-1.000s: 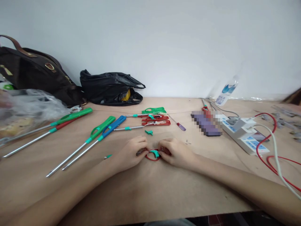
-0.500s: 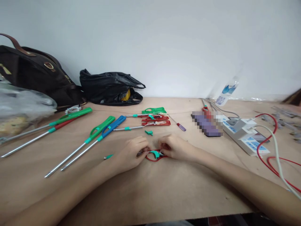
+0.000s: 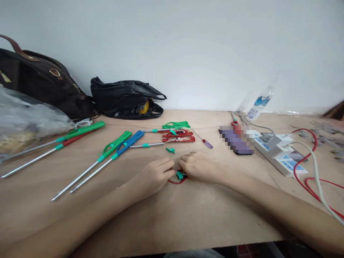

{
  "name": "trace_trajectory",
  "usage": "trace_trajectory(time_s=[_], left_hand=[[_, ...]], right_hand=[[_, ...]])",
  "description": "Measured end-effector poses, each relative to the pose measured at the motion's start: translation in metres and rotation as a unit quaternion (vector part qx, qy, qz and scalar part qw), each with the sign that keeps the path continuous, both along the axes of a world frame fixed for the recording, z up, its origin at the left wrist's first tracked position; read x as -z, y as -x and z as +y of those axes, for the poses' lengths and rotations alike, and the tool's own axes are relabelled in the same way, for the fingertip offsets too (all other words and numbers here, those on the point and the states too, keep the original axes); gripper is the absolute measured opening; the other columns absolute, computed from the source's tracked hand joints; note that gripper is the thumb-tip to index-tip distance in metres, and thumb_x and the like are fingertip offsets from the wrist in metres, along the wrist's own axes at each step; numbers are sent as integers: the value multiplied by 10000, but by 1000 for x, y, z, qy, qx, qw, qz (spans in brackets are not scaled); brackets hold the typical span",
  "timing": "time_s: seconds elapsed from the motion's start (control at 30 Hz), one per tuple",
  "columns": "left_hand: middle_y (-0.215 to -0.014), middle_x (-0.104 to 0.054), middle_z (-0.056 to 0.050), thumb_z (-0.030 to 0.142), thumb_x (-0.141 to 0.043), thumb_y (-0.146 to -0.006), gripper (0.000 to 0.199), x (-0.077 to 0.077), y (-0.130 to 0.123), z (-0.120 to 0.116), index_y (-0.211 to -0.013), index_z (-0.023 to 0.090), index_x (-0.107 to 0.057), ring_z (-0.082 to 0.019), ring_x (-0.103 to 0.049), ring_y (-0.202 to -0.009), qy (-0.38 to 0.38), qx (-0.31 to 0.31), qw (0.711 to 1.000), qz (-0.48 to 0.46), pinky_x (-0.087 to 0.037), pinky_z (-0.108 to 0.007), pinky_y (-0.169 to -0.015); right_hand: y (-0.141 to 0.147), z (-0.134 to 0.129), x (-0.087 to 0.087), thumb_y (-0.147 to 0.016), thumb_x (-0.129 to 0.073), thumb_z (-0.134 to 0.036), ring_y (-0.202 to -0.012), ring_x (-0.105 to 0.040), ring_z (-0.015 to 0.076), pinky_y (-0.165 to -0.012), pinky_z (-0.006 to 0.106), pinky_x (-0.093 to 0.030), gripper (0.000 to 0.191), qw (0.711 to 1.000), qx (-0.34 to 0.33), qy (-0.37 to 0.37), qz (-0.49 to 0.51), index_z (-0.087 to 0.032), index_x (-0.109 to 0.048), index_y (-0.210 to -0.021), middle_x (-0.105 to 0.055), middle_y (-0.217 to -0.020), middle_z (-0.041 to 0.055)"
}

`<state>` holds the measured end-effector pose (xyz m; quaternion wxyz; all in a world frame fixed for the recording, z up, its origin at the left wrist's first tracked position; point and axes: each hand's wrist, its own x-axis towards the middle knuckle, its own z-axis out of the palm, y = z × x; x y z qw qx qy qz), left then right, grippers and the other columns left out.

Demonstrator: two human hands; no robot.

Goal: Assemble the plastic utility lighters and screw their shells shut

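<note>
Between my two hands a red lighter casing [image 3: 174, 182] lies near the middle of the table, with a green trigger [image 3: 180, 175] and small dark parts in it. My left hand [image 3: 156, 176] closes on the casing's left end, its fingertips partly hidden. Curled fingers of my right hand [image 3: 200, 167] press on the right end and cover much of it. Just beyond my hands sits a loose green trigger [image 3: 170, 150]. Farther back are red lighter halves [image 3: 185, 139] with wires and metal tubes, a green casing half [image 3: 176, 125] and a purple-handled screwdriver [image 3: 207, 144].
Assembled long lighters, green [image 3: 118, 143] and blue [image 3: 131, 142] among them, lie at left. Behind them are a black plastic bag [image 3: 120, 98] and a dark handbag [image 3: 45, 86]. To the right are a phone [image 3: 236, 141], a power strip [image 3: 285, 161], cables and a bottle [image 3: 259, 104].
My left hand has shifted right, closer to my right hand. Both hands now cover more of the red casing, and the tube by my left wrist has gone from sight.
</note>
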<state>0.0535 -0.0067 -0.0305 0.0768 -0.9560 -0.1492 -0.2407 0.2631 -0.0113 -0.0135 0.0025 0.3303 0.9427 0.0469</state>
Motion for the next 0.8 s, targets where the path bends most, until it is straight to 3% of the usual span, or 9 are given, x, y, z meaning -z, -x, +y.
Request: trace_trajectory(time_s=[0.23, 0.47, 0.8], left_hand=[[-809, -592, -54, 79, -283, -988, 394, -1, 1, 0, -733, 150, -575, -150, -491, -709, 19, 8, 1000, 11, -407, -247, -628], [-811, -588, -54, 103, -267, -1002, 410, -1, 1, 1, -739, 148, -578, -152, -484, -707, 22, 14, 1000, 10, -399, -253, -629], [-811, -597, -60, 87, -289, -988, 390, -2, 0, 0, -728, 152, -572, -157, -495, -707, 34, 13, 999, 13, -401, -263, -619]], right_hand=[[-7, 0, -2, -863, -541, -133, -708, -596, 168, -608, 267, -346, 69, 995, 39, 76, 54, -120, -609, -862, -685, -854, 97], [-6, 0, 4, -778, -575, -99, -614, -492, 123, -567, 244, -284, 50, 975, 107, 143, 130, -137, -607, -780, -623, -697, 26], [-2, 11, 1, -653, -652, -90, -550, -403, 81, -469, 205, -269, 192, 908, 184, 293, 237, -184, -492, -701, -475, -622, -65]])
